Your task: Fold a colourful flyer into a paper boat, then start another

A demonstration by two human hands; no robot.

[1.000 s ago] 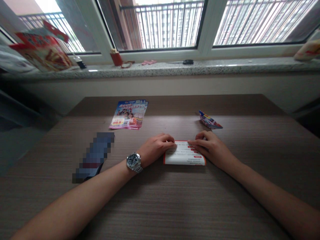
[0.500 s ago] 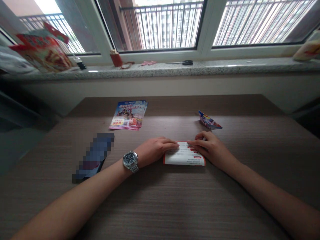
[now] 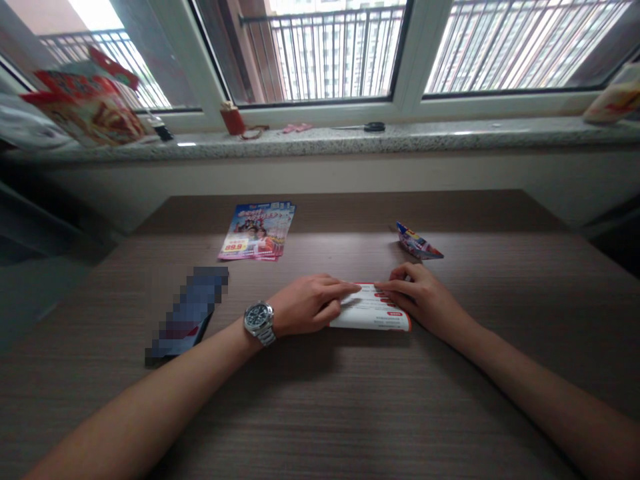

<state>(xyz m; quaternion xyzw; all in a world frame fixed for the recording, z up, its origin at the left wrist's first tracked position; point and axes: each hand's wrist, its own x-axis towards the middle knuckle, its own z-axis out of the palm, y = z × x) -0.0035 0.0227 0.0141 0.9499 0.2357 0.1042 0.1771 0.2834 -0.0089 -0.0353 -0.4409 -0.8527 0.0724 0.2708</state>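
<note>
A folded flyer (image 3: 373, 317), white with red edging and red labels, lies on the table between my hands, its near edge curving slightly up. My left hand (image 3: 317, 303), a watch (image 3: 259, 319) on its wrist, rests on the flyer's left side. Its index finger is stretched along the top edge and the thumb is spread apart, over the left part of the paper. At the upper right corner, my right hand (image 3: 417, 291) holds the flyer with closed fingers; its thumb is partly hidden. Just beyond that hand sits a folded colourful paper (image 3: 419, 243).
Several colourful flyers (image 3: 257, 231) lie stacked at the back left of the table (image 3: 320, 407). A blurred-out dark phone-like object (image 3: 193, 313) is beside my left forearm. On the windowsill (image 3: 320, 141) are scissors (image 3: 373, 127), a red container (image 3: 233, 120) and a red food bag (image 3: 95, 107).
My left thumb has come into view over the flyer's left side, and the left index finger has shifted slightly right along the top edge. My right hand has stayed in place.
</note>
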